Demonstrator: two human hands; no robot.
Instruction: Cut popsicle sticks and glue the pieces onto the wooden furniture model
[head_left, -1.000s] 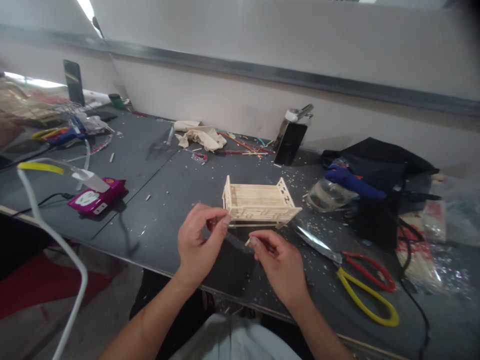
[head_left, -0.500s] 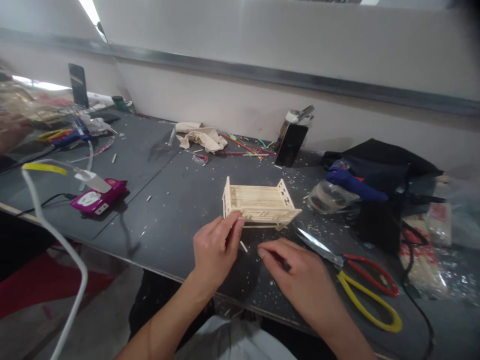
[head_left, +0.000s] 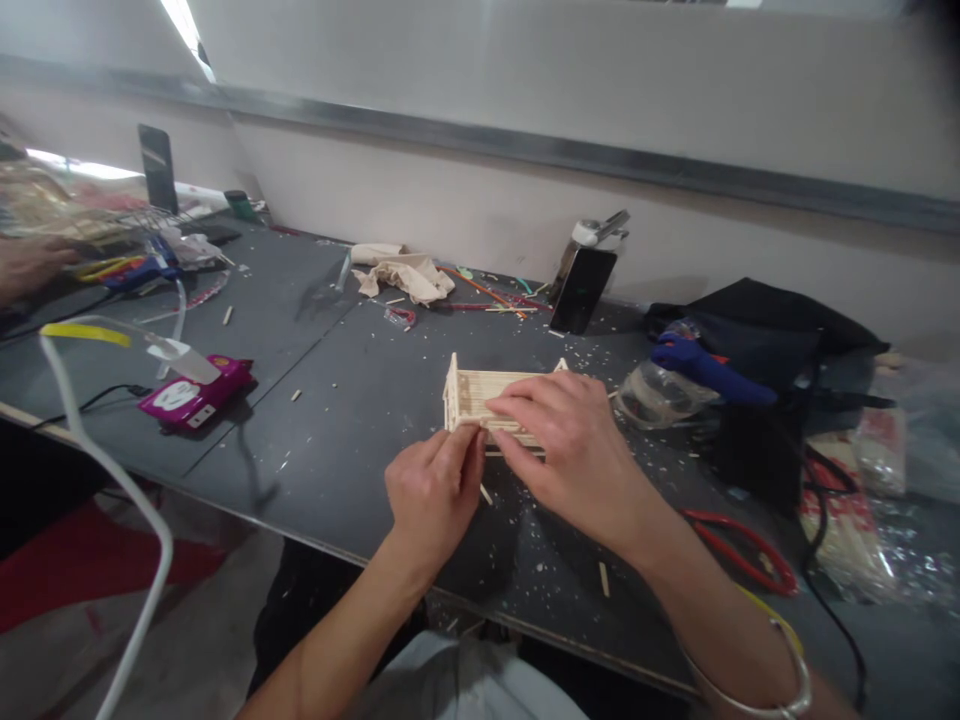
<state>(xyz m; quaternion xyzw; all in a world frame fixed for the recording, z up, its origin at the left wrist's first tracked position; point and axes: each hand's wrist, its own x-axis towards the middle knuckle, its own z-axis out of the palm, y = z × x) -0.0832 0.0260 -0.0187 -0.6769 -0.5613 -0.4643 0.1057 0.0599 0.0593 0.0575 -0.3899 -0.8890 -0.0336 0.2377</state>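
A small model bed (head_left: 480,388) built of pale wooden sticks stands on the dark table. My left hand (head_left: 436,488) pinches its near rail at the left corner, thumb and fingers closed together. Over the bed's right half reaches my right hand (head_left: 574,450), its thumb and fingers curved at the near rail beside the left fingertips. It covers most of the right end and the near side. Whether a small piece is between its fingertips I cannot make out. A loose bit of stick (head_left: 486,494) lies just in front of the bed.
Scissors with red and yellow handles (head_left: 739,545) lie partly under my right forearm. A blue glue gun (head_left: 705,368) rests on a clear container (head_left: 660,392). Behind stand a phone (head_left: 583,290) and a crumpled cloth (head_left: 405,275). A magenta power bank (head_left: 199,395) is left. Another person's hand (head_left: 34,265) shows far left.
My right hand has moved up and left from the table to the bed's near rail. It now covers the right half of the bed. My left hand keeps its place.
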